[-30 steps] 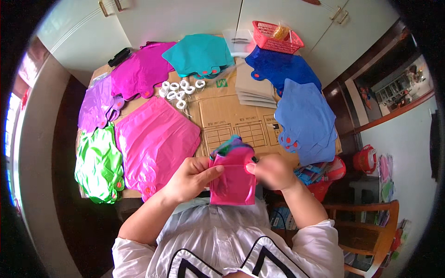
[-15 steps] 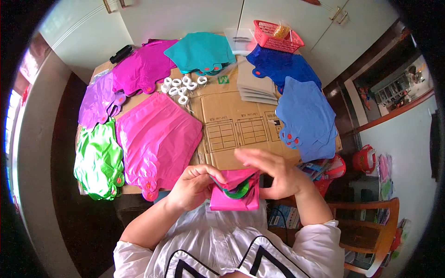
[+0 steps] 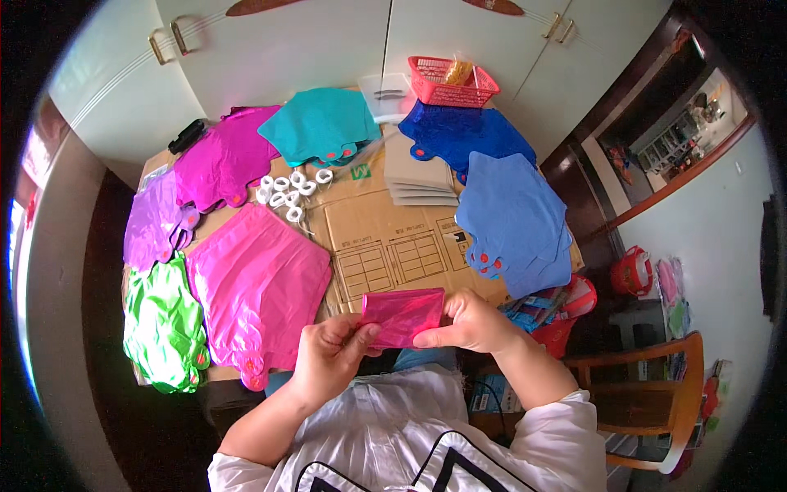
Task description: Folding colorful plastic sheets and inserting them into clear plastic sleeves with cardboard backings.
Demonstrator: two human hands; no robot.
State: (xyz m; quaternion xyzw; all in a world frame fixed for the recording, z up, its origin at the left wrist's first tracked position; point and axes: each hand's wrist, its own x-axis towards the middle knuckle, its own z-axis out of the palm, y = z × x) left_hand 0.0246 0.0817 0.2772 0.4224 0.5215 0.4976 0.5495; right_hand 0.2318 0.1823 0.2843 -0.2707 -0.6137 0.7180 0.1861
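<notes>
L hand: (image 3: 328, 354) thumb + fingers pinching the left end of the folded pink foil piece (image 3: 403, 315), rest of fingers curled under.
R hand: (image 3: 467, 321) pinching the right end, thumb on top, fingers pressed together beneath.
Foil piece: held flat btwn both hands, just off the near edge of the table (image 3: 369, 246), above the lap.
Doing it well (judgement): keep both pinches level, edges lined up, press the crease flat w/ thumbs; slick film likely slips if grip loosens.
Table near-left: big pink foil sheet (image 3: 258, 287), green one (image 3: 160, 324) at the left corner, purple (image 3: 152, 221) behind it.
Far edge: magenta (image 3: 221, 160), teal (image 3: 320, 123), red basket (image 3: 451, 82).
Right edge: blue stacks (image 3: 512, 221).
Centre: flattened cardboard (image 3: 393, 238), white rings (image 3: 287, 193), grey card pile (image 3: 418, 172).
Room: white cupboard doors (image 3: 270, 41) beyond, wooden chair (image 3: 656, 394) to the right.
</notes>
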